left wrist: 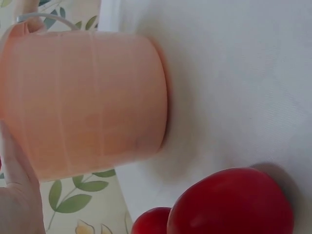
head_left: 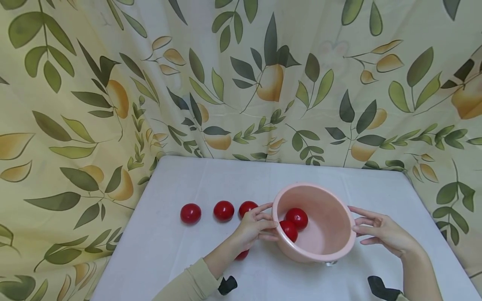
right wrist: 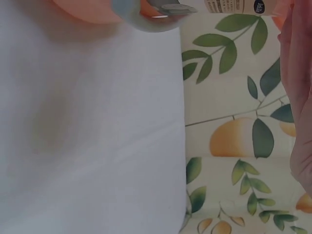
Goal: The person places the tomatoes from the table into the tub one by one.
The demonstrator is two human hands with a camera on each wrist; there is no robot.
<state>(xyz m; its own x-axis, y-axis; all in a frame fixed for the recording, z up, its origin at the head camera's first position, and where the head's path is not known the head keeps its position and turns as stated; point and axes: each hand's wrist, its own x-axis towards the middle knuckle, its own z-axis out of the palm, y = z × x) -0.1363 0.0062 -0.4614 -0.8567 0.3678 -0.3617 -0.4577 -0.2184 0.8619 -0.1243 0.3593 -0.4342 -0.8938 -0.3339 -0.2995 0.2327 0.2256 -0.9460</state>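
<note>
Watching remotely, I see a round pink plastic bucket point(head_left: 331, 215) lower right of centre, holding two round glossy red objects point(head_left: 297, 218); my left hand point(head_left: 248, 232) and right hand point(head_left: 385, 232) touch its sides, fingers extended. Only the right-wrist view shows its printed label point(right wrist: 231, 6).

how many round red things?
6 red things: two in the pink bucket, three in a row left of it, one partly behind the left hand; more may be hidden.

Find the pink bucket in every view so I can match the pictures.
Head: pink bucket right of centre, in the lower half.
Left wrist: pink bucket at the upper left, reaching the left edge.
Right wrist: pink bucket only partly in, along the top edge.
Shared landmark: leaf-print cloth.
</note>
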